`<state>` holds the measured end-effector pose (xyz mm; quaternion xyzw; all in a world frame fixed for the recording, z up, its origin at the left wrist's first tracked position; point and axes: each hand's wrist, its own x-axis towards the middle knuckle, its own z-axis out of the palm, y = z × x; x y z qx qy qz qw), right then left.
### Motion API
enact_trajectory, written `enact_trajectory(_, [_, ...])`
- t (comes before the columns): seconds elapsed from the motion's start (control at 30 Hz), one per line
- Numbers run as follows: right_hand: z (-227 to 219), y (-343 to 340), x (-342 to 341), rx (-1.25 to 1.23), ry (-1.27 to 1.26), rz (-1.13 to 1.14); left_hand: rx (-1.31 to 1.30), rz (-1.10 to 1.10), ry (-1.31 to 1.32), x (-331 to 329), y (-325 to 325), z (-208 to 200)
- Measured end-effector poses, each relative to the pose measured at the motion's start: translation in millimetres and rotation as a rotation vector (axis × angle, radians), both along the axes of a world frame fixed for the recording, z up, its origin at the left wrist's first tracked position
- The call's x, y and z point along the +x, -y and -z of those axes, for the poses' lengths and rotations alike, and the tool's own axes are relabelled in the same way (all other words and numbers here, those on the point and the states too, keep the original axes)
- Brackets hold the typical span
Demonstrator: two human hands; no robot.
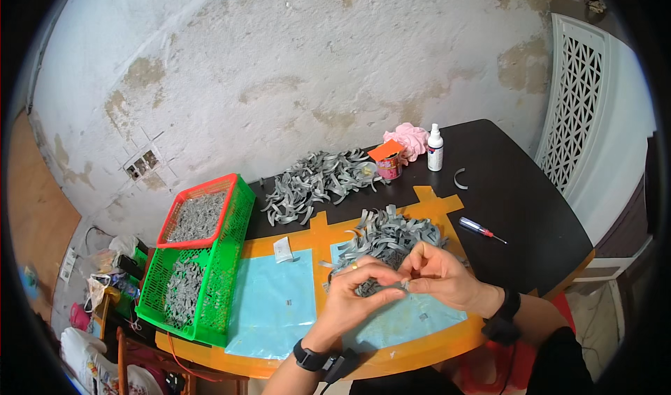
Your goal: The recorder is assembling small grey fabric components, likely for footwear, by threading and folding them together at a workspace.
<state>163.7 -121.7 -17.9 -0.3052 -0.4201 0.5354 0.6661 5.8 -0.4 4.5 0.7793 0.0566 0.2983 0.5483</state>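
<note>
My left hand (pixel 354 295) and my right hand (pixel 445 281) meet over the near part of the table, thumb and fingertips of each pinched together. Between them is a small grey piece (pixel 405 284), mostly covered by the fingers, so its exact shape cannot be made out. Just behind my hands lies a heap of curved grey strips (pixel 386 231), partly hidden by them. Under my hands a light blue sheet (pixel 391 328) is fixed to the table with orange-yellow tape (pixel 318 234). A small grey bit (pixel 423 317) rests on that sheet.
A larger heap of grey strips (pixel 307 185) lies farther back. At left, a green basket (pixel 220 283) and a red-rimmed basket (pixel 234 199) hold small grey pieces. A screwdriver (pixel 479 228), white bottle (pixel 435 150), tin (pixel 388 166) and pink cloth (pixel 407 141) are on the dark table (pixel 535 220).
</note>
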Motion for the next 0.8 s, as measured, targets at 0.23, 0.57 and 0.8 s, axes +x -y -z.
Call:
enact_trajectory(0.23, [-1.6, 0.0, 7.4, 0.047, 0.080, 0.082, 0.262, -0.089, -0.013, -0.4, -4.2, -1.7])
enact_trajectory(0.57, [-2.2, 1.3, 6.7, 0.024, 0.144, 0.129, 0.552, -0.143, 0.092, 0.2, -5.2, -2.3])
enact_trajectory(0.8, [-0.1, -0.5, 2.8, 0.069, 0.184, 0.192, 0.599, -0.171, 0.109, -1.5, -4.9, -1.5])
